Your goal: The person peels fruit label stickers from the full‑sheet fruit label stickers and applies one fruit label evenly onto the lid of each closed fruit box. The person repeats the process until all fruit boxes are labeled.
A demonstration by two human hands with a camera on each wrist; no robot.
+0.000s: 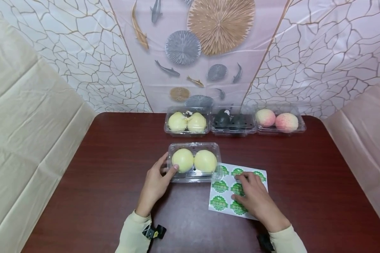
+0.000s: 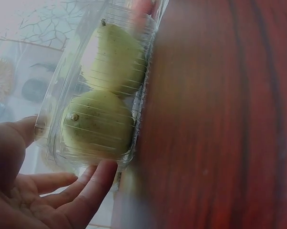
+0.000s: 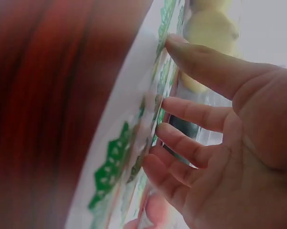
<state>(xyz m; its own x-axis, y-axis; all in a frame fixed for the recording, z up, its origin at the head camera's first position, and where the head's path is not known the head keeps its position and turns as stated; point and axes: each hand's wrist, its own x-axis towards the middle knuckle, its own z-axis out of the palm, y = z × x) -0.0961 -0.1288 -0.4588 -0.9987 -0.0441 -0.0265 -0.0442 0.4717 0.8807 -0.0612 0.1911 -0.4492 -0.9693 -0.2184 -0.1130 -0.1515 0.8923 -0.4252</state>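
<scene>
Clear plastic box [image 1: 193, 179] of yellow fruit [image 1: 182, 160], left hand [image 1: 155, 184] gripping. Sticker sheet [image 1: 228, 192], right hand [image 1: 256, 196] touching, fingers loose.

A dark red-brown worktop [image 1: 114, 158] with rounded far corners is filling the lower area, its streaked grain showing in both wrist views. Behind its far edge, a printed wall covering [image 1: 320, 52] is forming the backdrop. The pale pink centre panel [image 1: 155, 88] is displaying gold and grey discs [image 1: 183, 47] and fish [image 1: 140, 30]; the white side panels [image 1: 92, 52] are carrying brown crack lines. Creased cream cloth [image 1: 22, 123] is lining the left side; pinkish cloth [image 1: 365, 140] is lining the right. Diffuse light is reflecting off the worktop's near part.
</scene>
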